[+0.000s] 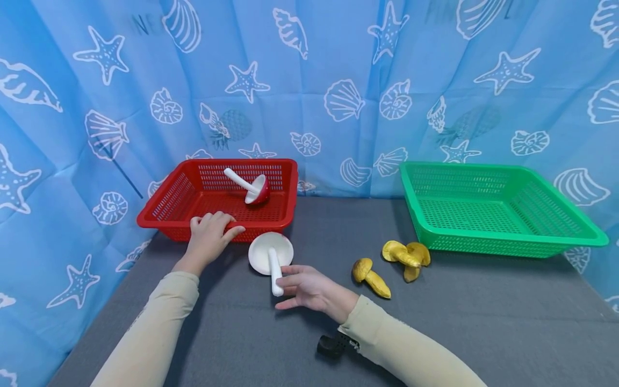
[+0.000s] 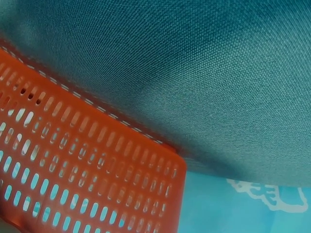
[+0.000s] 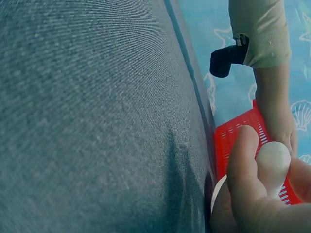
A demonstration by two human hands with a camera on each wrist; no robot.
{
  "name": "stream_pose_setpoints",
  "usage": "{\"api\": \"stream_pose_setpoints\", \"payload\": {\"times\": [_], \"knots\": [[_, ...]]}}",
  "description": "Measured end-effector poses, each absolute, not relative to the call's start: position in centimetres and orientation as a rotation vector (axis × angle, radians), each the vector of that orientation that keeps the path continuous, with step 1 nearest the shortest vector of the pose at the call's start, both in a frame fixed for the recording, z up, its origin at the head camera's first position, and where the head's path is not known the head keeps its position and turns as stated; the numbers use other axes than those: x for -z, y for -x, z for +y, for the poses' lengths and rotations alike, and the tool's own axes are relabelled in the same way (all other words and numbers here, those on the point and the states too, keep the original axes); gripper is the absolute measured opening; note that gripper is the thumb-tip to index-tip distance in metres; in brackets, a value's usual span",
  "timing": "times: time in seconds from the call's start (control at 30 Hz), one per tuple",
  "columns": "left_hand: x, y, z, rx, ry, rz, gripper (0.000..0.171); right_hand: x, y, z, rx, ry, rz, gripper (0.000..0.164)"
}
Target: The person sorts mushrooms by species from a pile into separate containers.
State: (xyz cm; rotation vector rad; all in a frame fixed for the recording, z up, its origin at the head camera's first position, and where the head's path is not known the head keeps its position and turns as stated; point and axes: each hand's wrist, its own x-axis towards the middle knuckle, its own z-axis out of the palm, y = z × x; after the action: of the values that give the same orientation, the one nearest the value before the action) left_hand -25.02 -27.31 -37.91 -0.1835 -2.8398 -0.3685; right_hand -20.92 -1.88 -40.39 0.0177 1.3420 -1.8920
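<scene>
My left hand (image 1: 209, 239) grips the front rim of the red basket (image 1: 166, 223), fingers curled over the edge. Inside that basket, a red-capped mushroom (image 1: 258, 191) lies tilted with its white stem up to the left. Just in front of the basket, a white mushroom (image 1: 260, 252) shows its pale underside, stem towards me. Around the stem's near end, my right hand (image 1: 311, 287) has its fingers loosely extended and the thumb spread apart. The right wrist view shows the rounded stem end (image 3: 273, 162) between thumb and fingers.
To the right of my right hand, a yellow mushroom (image 1: 372, 278) with a brown cap lies on the grey tabletop (image 1: 464, 322). Close by are more yellow mushrooms (image 1: 407, 255) overlapping each other. A green basket (image 1: 503, 242) stands at the back right, before a blue shell-print curtain (image 1: 309, 97).
</scene>
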Motion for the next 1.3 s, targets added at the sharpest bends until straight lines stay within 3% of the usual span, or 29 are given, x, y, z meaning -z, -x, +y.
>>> {"api": "stream_pose_setpoints", "payload": {"times": [0.5, 1.3], "knots": [[38.2, 25.1, -27.5, 0.361, 0.198, -2.797, 0.040, 39.5, 20.2, -0.2, 1.905, 0.037, 1.348, 0.040], [38.2, 25.1, -27.5, 0.402, 0.201, -2.816, 0.040, 35.4, 19.4, 3.2, 1.929, 0.239, 1.273, 0.043]]}}
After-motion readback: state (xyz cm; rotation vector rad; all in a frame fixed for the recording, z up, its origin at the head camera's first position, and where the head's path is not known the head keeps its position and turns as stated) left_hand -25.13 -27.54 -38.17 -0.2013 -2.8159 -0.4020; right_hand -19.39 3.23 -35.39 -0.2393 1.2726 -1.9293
